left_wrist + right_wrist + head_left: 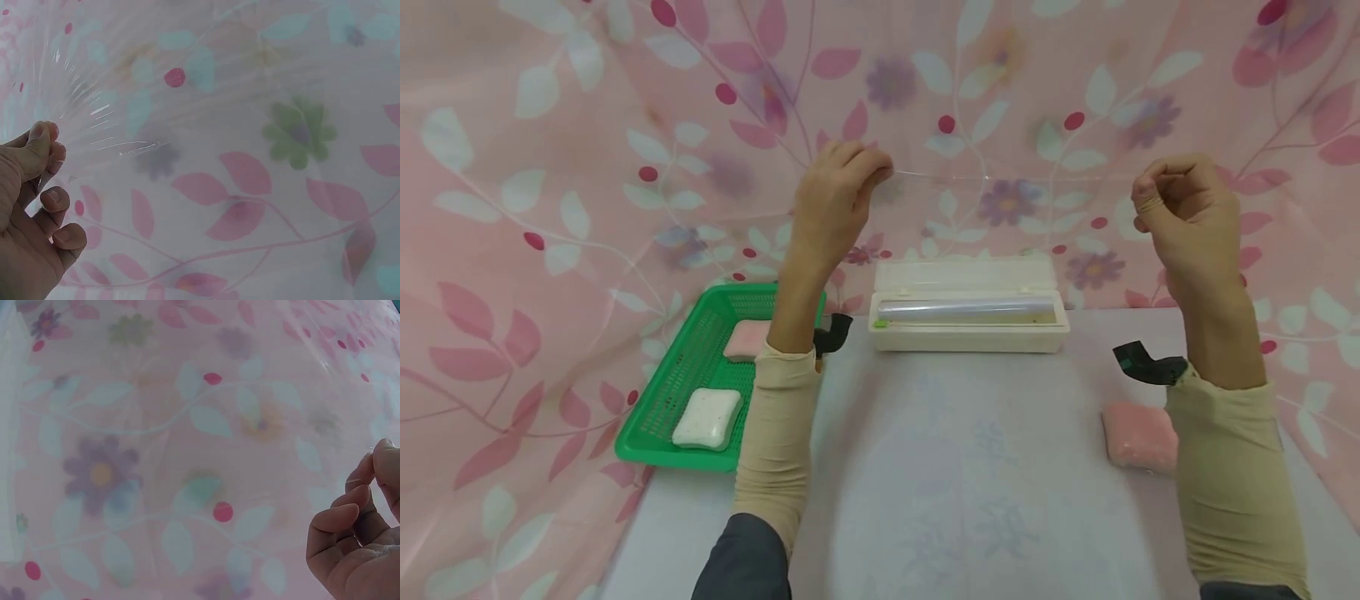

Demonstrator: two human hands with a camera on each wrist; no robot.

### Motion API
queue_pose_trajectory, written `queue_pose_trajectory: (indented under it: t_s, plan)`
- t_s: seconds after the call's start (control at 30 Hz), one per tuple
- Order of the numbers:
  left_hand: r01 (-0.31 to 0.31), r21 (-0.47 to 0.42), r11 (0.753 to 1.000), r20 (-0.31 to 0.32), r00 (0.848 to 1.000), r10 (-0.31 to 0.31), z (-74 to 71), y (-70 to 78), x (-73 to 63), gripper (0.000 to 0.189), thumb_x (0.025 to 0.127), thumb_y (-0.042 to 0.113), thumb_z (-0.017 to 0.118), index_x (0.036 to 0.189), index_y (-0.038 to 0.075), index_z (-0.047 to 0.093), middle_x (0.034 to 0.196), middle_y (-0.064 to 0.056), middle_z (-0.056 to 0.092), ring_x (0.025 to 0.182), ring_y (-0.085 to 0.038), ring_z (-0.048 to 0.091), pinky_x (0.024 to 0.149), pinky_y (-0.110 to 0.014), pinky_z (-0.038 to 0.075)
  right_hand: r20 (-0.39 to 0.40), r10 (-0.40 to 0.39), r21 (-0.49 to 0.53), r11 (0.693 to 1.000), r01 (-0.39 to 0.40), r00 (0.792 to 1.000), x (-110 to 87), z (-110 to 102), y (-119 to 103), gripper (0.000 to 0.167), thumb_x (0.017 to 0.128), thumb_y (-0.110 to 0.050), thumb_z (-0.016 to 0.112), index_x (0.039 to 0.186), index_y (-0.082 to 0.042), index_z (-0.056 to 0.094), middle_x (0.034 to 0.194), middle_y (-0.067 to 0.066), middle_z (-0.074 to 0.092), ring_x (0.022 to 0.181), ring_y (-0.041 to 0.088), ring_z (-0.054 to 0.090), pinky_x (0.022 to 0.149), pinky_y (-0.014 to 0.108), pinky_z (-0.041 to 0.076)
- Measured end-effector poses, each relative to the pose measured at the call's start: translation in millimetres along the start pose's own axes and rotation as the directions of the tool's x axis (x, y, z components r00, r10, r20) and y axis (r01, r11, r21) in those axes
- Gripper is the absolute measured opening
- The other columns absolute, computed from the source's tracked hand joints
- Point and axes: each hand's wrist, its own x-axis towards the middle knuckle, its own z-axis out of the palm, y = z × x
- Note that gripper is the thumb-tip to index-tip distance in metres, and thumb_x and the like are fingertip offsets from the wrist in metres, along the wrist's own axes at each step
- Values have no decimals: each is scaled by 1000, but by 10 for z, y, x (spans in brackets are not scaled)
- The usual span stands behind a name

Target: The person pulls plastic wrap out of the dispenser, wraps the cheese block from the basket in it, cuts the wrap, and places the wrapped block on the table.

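Note:
A sheet of clear cling film [943, 175] is stretched between my raised hands, its top edge a thin bright line. My left hand [835, 196] pinches one corner between thumb and forefinger. In the left wrist view, creases in the film [81, 94] fan out from that pinch. On the other side my right hand [1195, 221] pinches the opposite corner, the other fingers curled loosely. Below, a white dispenser box [970, 339] stands with its lid up and a film roll [966, 309] inside. Where the film's lower edge lies is hard to tell.
At the left, a green basket [662, 383] holds a pink soap bar [747, 340] and a white soap bar [707, 418]. Another pink soap bar [1138, 435] lies on the white table [955, 467] by the right forearm. A floral curtain [550, 292] hangs behind.

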Motion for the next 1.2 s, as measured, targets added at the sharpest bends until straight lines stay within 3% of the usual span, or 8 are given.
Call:
queue_pose_trajectory:
  t_s: [0.13,0.2,0.4,0.53,0.8,0.93,1.03,1.2]
  plan:
    - [-47,-16,999,-8,999,46,-113,85,-84,15,97,15,62,96,4,71,90,-9,66,84,-28,56,76,-35,46,98,6,-20,1000,-4,995,-92,-31,-157,12,89,12,62,99,14,58,84,13,57,72,20,46,67,22,43]
    - [-79,-58,995,4,997,79,-169,135,-181,12,96,11,63,96,2,72,88,-10,66,81,-27,56,74,-35,46,172,19,-169,986,10,985,-163,-76,-250,10,90,14,59,99,16,56,86,12,57,74,20,48,67,20,43]
    - [-146,-224,964,80,983,168,-350,329,-563,8,90,3,70,97,-1,71,88,-10,63,79,-23,56,71,-30,47,362,137,-664,732,152,922,-457,-237,-478,12,90,13,61,98,5,62,93,4,61,81,13,55,75,11,44]
    - [-137,-256,957,155,971,181,-433,459,-764,10,88,1,72,98,1,72,90,-8,63,83,-22,56,74,-31,48,497,198,-708,655,264,845,-640,-303,-519,20,88,12,65,96,-7,64,88,2,61,80,10,55,74,12,42]
    - [-84,-313,946,352,915,198,-522,642,-1174,10,89,6,72,99,8,72,91,0,62,83,-13,55,74,-24,46,681,284,-619,716,324,675,-913,-495,-349,44,79,16,71,98,-23,62,87,-8,59,76,5,54,65,21,42]
    - [-59,-373,926,457,857,239,-541,750,-1439,10,89,9,73,99,11,72,92,4,62,85,-9,57,77,-20,47,787,324,-526,798,295,525,-1074,-558,-218,44,81,11,72,101,-26,60,86,-13,57,72,3,53,58,21,42]
    - [26,-399,917,581,780,231,-499,823,-1711,8,90,11,72,98,14,72,90,7,62,84,-5,57,77,-16,46,820,369,-500,834,233,437,-1238,-538,-126,35,86,3,72,100,-27,60,83,-14,55,69,3,51,55,19,41]
    - [226,-383,896,753,639,161,-317,893,-2193,6,94,14,69,97,18,72,88,13,61,81,2,54,75,-10,43,791,450,-560,805,195,414,-1545,-518,27,20,89,-15,73,93,-30,61,81,-17,53,71,2,50,57,19,43]
